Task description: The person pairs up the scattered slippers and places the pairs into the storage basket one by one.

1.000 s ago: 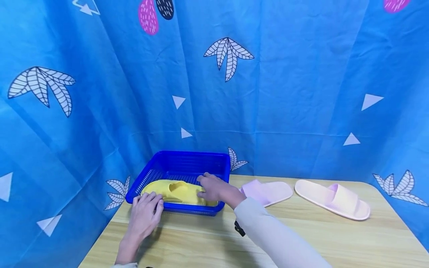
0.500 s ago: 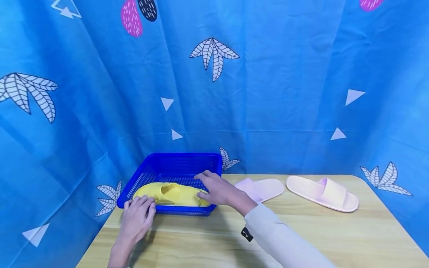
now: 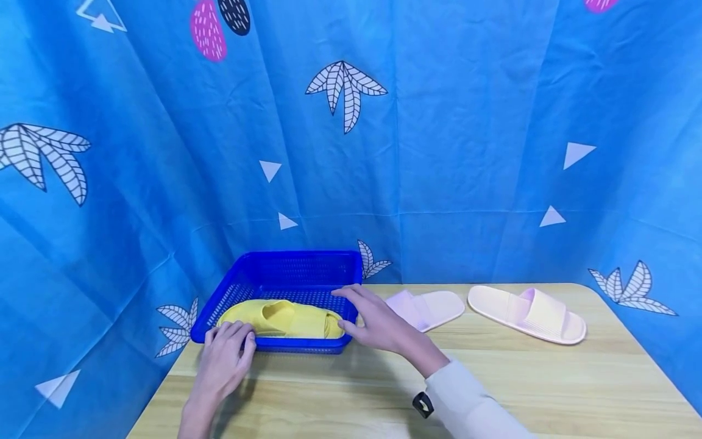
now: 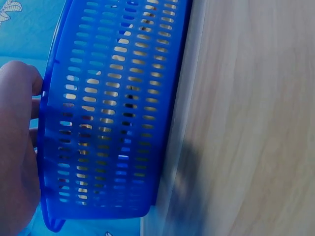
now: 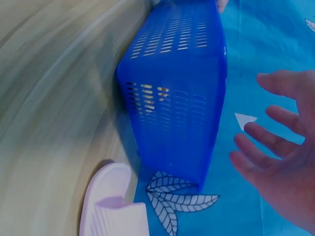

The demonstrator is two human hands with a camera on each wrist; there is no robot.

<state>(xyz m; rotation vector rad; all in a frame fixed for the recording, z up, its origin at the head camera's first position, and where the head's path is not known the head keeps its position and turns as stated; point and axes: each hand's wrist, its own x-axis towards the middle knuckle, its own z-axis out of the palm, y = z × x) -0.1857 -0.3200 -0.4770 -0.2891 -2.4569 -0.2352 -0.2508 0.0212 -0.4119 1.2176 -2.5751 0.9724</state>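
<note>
The blue plastic basket (image 3: 307,268) stands at the back left of the table. Yellow slippers (image 3: 298,320) lie along its near side, one seen with its foot opening, another yellow edge showing at the right end. My left hand (image 3: 225,353) grips the near rim at the left, its fingers bent over the edge; in the left wrist view the same hand (image 4: 17,142) is at the rim. My right hand (image 3: 378,320) hovers by the basket's right end with thumb and fingers spread and holding nothing. The right wrist view shows that hand (image 5: 285,137) apart from the basket wall.
Two pale pink slippers lie right of the basket: a nearer one (image 3: 439,308), partly behind my right hand, and another (image 3: 529,314) farther right. The wooden table (image 3: 521,384) meets a patterned blue curtain (image 3: 455,152) at the back and sides.
My right hand has drawn back to the right, off the yellow slippers and out of the basket. My left hand stays on the rim. The whole view has shifted a little as the head turned right.
</note>
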